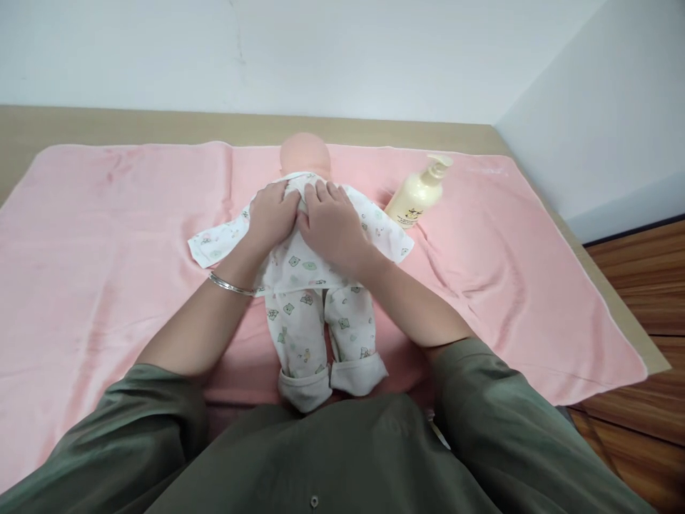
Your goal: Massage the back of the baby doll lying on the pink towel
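Note:
A baby doll (305, 153) lies on a pink blanket, its bald head pointing away from me and its face out of sight. It wears a white printed top (307, 264) with spread sleeves and matching trousers (300, 328) with turned-up cuffs. My left hand (274, 214) rests on the left side of the doll's upper back, fingers bent over the cloth. Flat on the right side of the upper back lies my right hand (335, 221), its fingers stretched toward the doll's neck. The two thumbs are close together near the middle.
A cream pump bottle (414, 196) stands on the pink blanket (508, 271), right of the doll. Behind the blanket runs the table's bare edge (214, 125), with a white wall beyond. Wooden panels (642, 285) are at the right.

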Demonstrator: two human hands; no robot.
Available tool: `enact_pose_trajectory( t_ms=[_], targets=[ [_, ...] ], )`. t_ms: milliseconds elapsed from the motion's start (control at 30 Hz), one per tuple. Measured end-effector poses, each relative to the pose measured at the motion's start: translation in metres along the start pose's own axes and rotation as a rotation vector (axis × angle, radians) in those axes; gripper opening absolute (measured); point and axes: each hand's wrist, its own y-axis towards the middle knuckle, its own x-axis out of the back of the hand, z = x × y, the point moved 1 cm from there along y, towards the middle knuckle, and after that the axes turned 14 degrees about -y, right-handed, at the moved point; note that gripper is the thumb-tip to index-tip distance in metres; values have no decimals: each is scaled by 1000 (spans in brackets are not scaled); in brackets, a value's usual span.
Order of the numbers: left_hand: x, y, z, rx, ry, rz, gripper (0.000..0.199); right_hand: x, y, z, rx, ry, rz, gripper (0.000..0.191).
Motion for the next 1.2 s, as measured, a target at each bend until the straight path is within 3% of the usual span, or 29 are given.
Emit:
enact_pose_trajectory(
  t_ms=[267,567,833,967,1100,1200],
  targets=[
    [-15,-30,-22,-122,97,-110,46,-15,35,-45,-135,112,112,48],
    [3,-3,-6,-2,-11,2,38,3,3,-1,15,3,38,56],
    [-12,-35,-30,-124,178,-32,47,-14,35,-39,-87,101,88,46],
    [-10,-34,-32,-142,129,3,42,-10,19,-23,-75,-1,52,54],
    [1,-11,-16,-5,106,7,32,-3,-9,8,-39,-15,23,60],
    [3,0,-5,-7,57,-23,30,-3,-14,14,-5,44,41,60]
  ],
)
